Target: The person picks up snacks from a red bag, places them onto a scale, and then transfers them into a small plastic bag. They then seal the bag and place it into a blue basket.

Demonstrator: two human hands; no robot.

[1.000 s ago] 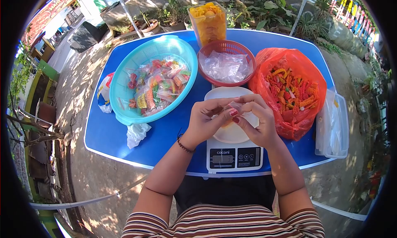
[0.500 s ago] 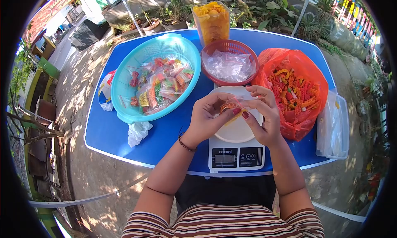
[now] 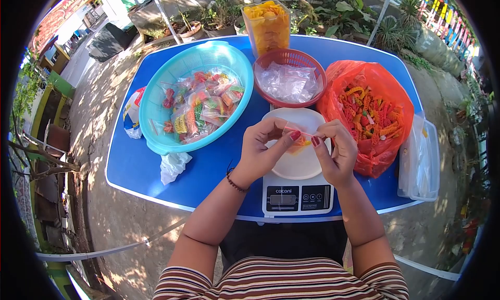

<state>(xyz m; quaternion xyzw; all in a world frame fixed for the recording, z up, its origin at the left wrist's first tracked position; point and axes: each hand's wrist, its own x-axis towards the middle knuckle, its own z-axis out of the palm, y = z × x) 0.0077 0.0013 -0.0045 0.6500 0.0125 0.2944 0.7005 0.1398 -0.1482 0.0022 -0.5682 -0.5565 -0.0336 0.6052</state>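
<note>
Between my two hands is a small clear zip bag (image 3: 298,144) with orange and yellow pieces in it, held above the white plate (image 3: 291,171). My left hand (image 3: 268,146) pinches the bag's top edge at one end. At the other end of that edge, my right hand (image 3: 336,149) pinches with thumb and fingertips. The plate rests on a white kitchen scale (image 3: 298,193), whose display I cannot read. A red basket (image 3: 290,103) of clear empty bags stands just beyond the plate. Right of my right hand sits a red plastic bag (image 3: 372,162) of colourful curly snack pieces.
A turquoise basket (image 3: 151,104) of filled small bags stands at left on the blue table (image 3: 229,198). Crumpled white plastic (image 3: 174,167) lies by it. A clear tub (image 3: 266,29) of yellow chips is at the back, a lidded plastic container (image 3: 419,159) at the right edge.
My fingers have shifted along the small bag, and its top edge is now stretched straight between them. My right hand has moved slightly to the right and down.
</note>
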